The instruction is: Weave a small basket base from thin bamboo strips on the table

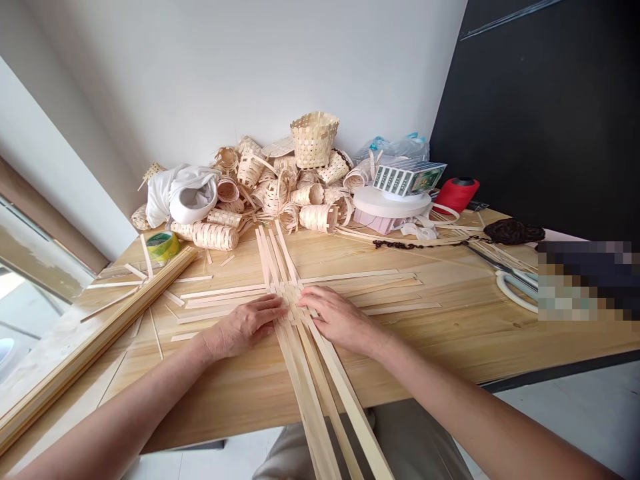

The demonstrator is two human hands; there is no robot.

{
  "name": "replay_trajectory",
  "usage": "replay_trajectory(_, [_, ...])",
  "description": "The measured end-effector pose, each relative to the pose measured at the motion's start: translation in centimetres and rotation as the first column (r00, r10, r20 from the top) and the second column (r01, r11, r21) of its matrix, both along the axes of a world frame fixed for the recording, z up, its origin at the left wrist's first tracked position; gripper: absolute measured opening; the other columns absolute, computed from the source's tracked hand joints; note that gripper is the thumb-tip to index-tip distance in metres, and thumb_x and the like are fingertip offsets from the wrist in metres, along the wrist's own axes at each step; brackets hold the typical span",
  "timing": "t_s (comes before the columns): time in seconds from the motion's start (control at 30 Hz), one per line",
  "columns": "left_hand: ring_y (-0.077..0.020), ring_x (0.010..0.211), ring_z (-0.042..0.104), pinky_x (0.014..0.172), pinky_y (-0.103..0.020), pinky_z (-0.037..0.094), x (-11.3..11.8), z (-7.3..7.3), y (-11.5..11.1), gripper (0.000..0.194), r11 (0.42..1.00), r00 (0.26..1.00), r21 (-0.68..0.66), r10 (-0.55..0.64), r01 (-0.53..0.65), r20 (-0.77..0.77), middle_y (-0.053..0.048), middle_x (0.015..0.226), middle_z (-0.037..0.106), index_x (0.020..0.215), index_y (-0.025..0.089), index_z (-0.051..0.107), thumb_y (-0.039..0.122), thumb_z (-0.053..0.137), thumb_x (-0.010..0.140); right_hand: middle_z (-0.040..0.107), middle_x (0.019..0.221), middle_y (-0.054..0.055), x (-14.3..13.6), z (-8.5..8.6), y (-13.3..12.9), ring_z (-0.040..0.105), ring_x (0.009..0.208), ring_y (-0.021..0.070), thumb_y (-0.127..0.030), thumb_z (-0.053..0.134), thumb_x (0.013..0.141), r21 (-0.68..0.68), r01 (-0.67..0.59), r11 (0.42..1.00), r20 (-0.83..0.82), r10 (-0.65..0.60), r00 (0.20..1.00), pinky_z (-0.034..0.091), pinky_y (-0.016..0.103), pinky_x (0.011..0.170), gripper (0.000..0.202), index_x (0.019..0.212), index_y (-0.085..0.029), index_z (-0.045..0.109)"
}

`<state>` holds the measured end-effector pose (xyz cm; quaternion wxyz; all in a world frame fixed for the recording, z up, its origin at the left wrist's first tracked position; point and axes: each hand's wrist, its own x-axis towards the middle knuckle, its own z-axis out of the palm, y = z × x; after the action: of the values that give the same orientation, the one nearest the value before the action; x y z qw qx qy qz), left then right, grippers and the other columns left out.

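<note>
Pale flat wooden strips (320, 380) cross one another on the table, the long ones running from the middle over the front edge. At their crossing is a small woven square (291, 299). My left hand (253, 320) rests on its left side, fingers bent together over the strips. My right hand (333, 315) lies at its right side, with fingers spread on the strips. Shorter crosswise strips (225, 293) stick out to the left and right beyond both hands.
Behind stand heaped small woven baskets (275, 193), a larger basket (314, 143) and a white cloth (173, 190). Green tape (163, 247) and a long strip bundle (100, 340) lie left. Rightward are a red thread spool (456, 195), scissors (517, 287) and dark cord (515, 231).
</note>
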<state>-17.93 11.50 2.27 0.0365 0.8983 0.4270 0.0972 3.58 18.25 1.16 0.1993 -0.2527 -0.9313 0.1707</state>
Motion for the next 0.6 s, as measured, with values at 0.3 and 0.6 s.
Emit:
replay_trajectory(0.3, [-0.0198, 0.121, 0.041, 0.1, -0.036, 0.039, -0.14, -0.46, 0.37, 0.034, 1.0, 0.999, 0.005, 0.023, -0.024, 0.027, -0.012, 0.124, 0.053, 0.118, 0.012, 0.051, 0.021, 0.04, 0.087, 0.055, 0.114, 0.011, 0.25, -0.81, 0.22, 0.048, 0.109, 0.0216, -0.002, 0.048, 0.069, 0.004, 0.01, 1.0, -0.03, -0.01, 1.0, 0.038, 0.036, 0.095, 0.034, 0.098, -0.014, 0.06])
replay_trajectory(0.6, [-0.0195, 0.122, 0.04, 0.102, -0.036, 0.037, -0.44, -0.36, 0.29, 0.035, 1.0, 0.999, -0.006, -0.005, 0.006, 0.047, -0.012, 0.125, 0.051, 0.12, 0.012, 0.05, 0.02, 0.041, 0.087, 0.062, 0.1, 0.008, 0.01, -0.04, 0.06, 0.055, 0.097, 0.02, 0.001, 0.047, 0.069, 0.088, -0.04, 0.995, -0.008, 0.041, 0.999, 0.044, 0.032, 0.085, 0.031, 0.09, -0.016, 0.062])
